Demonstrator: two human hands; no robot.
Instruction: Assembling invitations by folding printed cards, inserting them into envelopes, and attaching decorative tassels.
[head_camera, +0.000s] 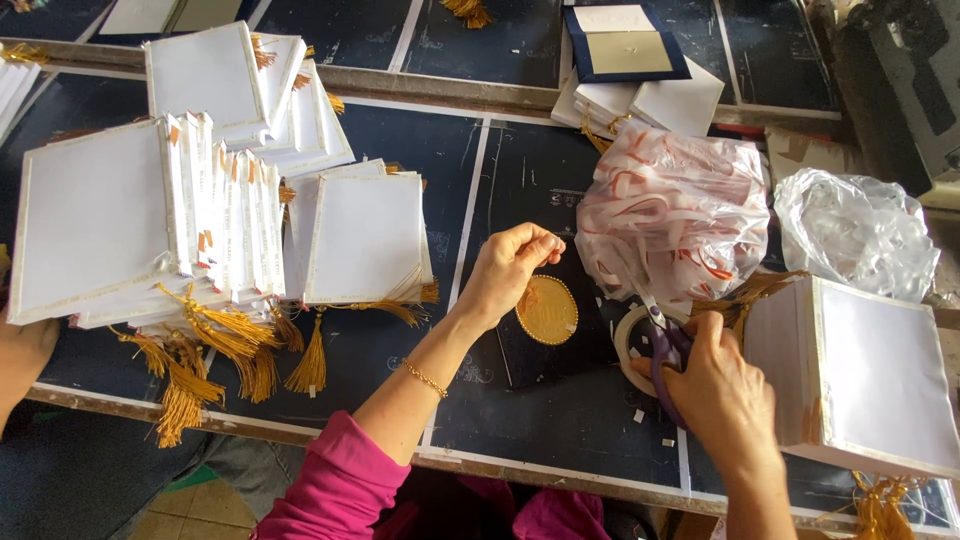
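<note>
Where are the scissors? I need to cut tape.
In the head view, the scissors are in the right hand, lower right, over the tape roll.

— Surface (520, 400): dark blue, matt, faintly printed, with pale wooden battens along near and far edges.
— Square cards (90, 215) at left edge?
— White, smooth paper faces, slightly satin; gold thread tassels (230, 335), silky and frayed.
— Round disc (547, 310) mid-surface?
— Gold, finely grained, dull sheen, beaded rim.
— Scissors (665, 355) under right hand (720, 390)?
— Glossy purple plastic handles, bright metal blades.
— Bags toward right edge?
— Thin crinkled plastic, shiny: one bag (675, 210) translucent over white and orange strips, other bag (855, 230) clear. Tape roll (628, 345) pale, semi-gloss.
— Left hand (505, 270)?
— Fine gold metal chain (427, 380) at wrist; pink knit cloth sleeve (335, 490), matt.
</note>
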